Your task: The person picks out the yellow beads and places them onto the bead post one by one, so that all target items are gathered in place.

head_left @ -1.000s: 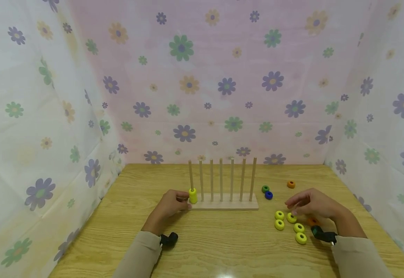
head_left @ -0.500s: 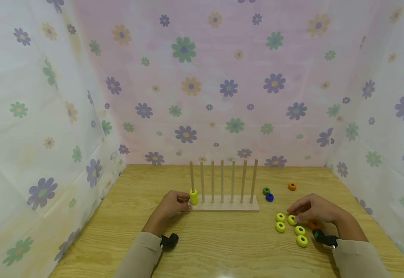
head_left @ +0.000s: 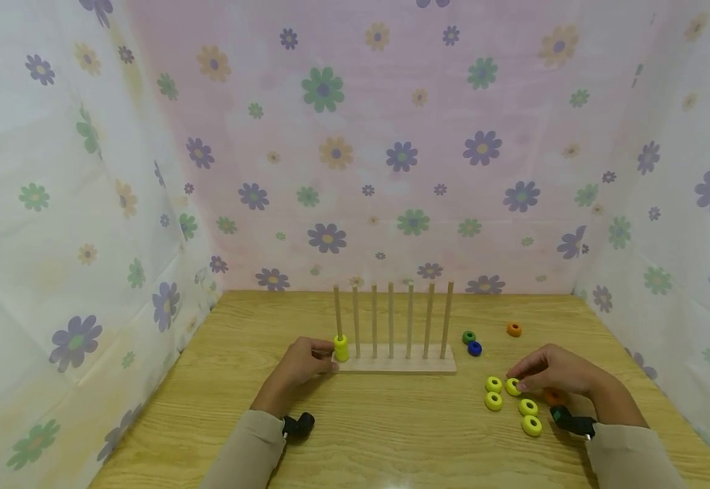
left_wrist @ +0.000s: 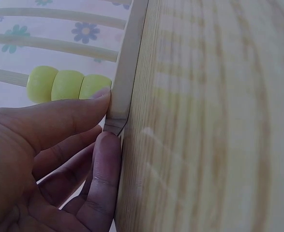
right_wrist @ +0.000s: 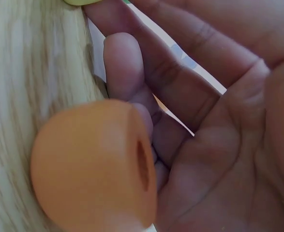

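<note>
My left hand (head_left: 301, 361) pinches the left end of a wooden peg stand (head_left: 394, 365), the thumb on top of its base in the left wrist view. Several upright pegs rise from the base. The leftmost peg carries a stack of three yellow beads (left_wrist: 67, 85). My right hand (head_left: 558, 372) has its thumb and index finger on either side of a yellow bead (head_left: 512, 387) lying on the table. Only that bead's edge shows at the top of the right wrist view. An orange bead (right_wrist: 93, 166) lies on the table below the right palm.
Several loose yellow beads (head_left: 493, 401) lie around the right hand. A green bead (head_left: 468, 337) and a blue bead (head_left: 474, 348) sit right of the stand, another orange bead (head_left: 514, 329) farther back. Flowered cloth (head_left: 361, 149) encloses the wooden table (head_left: 391, 428).
My right thumb and index finger have come down and closed in on the yellow bead. The left hand stays on the stand. The head view has shifted slightly.
</note>
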The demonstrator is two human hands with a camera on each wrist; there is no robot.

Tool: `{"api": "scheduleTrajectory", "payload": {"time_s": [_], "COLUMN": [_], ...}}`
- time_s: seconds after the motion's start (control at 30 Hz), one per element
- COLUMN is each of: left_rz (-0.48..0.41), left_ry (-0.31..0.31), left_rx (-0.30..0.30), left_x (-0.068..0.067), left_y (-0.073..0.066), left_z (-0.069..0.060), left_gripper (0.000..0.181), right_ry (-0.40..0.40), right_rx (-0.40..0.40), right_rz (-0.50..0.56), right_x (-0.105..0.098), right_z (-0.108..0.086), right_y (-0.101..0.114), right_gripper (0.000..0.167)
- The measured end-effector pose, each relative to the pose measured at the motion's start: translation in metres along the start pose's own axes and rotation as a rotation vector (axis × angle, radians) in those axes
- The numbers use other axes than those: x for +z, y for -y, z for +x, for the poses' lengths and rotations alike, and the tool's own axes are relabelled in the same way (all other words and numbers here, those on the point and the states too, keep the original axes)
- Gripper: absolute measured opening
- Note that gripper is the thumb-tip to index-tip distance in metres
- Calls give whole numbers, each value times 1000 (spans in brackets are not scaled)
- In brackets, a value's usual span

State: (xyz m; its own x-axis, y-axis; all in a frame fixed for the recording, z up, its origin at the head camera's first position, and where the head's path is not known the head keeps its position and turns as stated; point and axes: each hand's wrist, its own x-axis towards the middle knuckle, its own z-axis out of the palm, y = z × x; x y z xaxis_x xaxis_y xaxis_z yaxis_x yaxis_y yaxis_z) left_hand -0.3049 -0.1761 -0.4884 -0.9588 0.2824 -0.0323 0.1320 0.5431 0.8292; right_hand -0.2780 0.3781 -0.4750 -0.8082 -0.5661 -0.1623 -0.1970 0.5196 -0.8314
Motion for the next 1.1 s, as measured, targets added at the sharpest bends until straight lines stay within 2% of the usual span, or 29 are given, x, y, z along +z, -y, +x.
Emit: {"api": "scheduleTrajectory", "payload": {"time_s": [0.37,0.8,1.1], "left_rz": [-4,-7,-23], "left_ry": [2,2,13], "left_rx": [-6,7,3], "left_x": [1,1,0], "left_y": [1,2,3], "left_z": [1,1,2], "left_gripper": [46,46,46], "right_ry": [31,18,-40], "right_rx": [22,20,5], "right_rz": [85,34,-17], "right_x": [0,1,0], "right_z": [0,-1,1], "right_y": [-4,-1,1], "right_gripper": [39,36,33]}}
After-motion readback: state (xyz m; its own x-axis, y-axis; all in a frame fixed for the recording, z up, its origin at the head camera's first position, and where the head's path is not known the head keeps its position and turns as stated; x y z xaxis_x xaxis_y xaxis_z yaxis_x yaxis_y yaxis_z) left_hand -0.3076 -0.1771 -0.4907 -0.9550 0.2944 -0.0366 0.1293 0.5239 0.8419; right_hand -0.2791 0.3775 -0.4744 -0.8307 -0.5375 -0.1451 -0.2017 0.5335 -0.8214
